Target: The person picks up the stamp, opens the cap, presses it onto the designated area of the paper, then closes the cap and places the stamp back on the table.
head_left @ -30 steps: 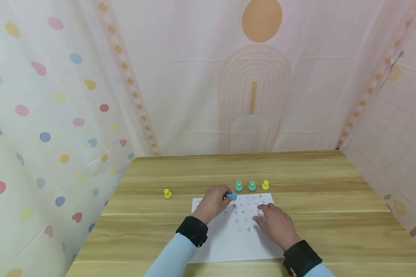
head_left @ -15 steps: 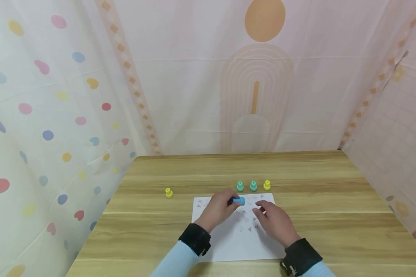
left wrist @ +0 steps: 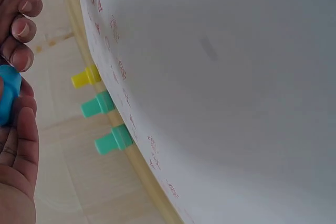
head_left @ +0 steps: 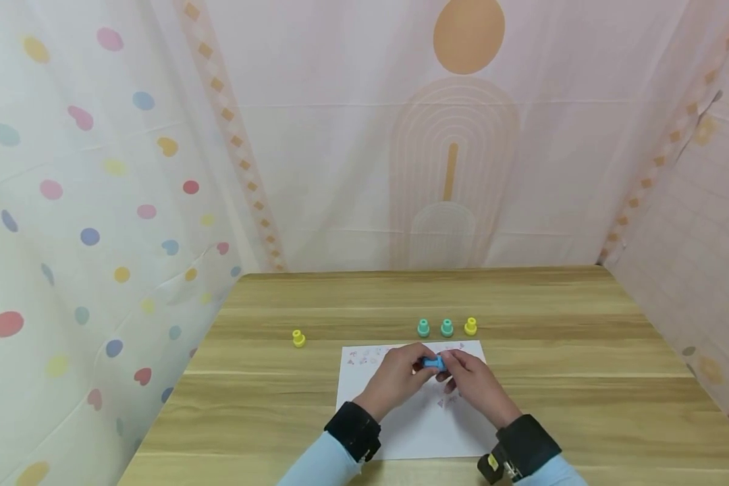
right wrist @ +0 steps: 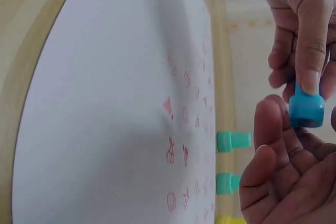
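In the head view my left hand pinches a small blue toy stamp above the white paper. The right wrist view shows the left thumb on the narrow handle of the blue stamp, its wide end facing the right palm. My right hand is beside that wide end, fingers loosely bent around it; whether they touch it is unclear. Small reddish stamped marks cover part of the paper. The blue stamp is partly cut off in the left wrist view.
Two green stamps and a yellow stamp stand in a row behind the paper. Another yellow stamp stands to the left. The wooden table has a patterned cloth behind it.
My left hand has carried the blue stamp right and toward me, away from the paper's far edge. The right hand has risen slightly and met it over the paper.
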The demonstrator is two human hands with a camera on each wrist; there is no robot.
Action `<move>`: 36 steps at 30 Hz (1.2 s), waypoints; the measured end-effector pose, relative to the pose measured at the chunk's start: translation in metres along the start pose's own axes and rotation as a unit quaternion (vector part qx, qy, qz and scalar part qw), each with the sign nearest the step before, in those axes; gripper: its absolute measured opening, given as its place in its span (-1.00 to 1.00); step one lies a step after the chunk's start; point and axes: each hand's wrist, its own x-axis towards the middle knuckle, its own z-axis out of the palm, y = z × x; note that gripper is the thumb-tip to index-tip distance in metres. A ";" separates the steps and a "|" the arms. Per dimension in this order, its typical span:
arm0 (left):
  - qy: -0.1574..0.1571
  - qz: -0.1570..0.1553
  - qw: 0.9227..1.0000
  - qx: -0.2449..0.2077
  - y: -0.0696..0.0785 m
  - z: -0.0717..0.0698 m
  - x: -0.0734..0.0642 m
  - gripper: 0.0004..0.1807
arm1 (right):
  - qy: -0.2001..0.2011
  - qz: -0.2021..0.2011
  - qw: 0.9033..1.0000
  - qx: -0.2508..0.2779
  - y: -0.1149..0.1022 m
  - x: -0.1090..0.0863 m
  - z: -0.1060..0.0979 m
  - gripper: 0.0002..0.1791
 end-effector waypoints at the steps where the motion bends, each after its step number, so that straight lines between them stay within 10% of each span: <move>1: 0.002 0.005 1.000 -0.001 0.001 0.000 0.000 -0.88 | -0.003 0.002 1.000 0.010 0.000 0.000 0.000 -0.61; 16: 0.002 0.014 1.000 -0.023 0.004 -0.002 0.000 -0.87 | -0.022 0.008 0.996 0.092 -0.001 -0.001 0.002 -0.69; 36: 0.012 -0.043 0.997 -0.063 -0.002 -0.019 0.005 -0.85 | -0.014 0.021 0.998 0.065 0.001 -0.001 -0.002 -0.64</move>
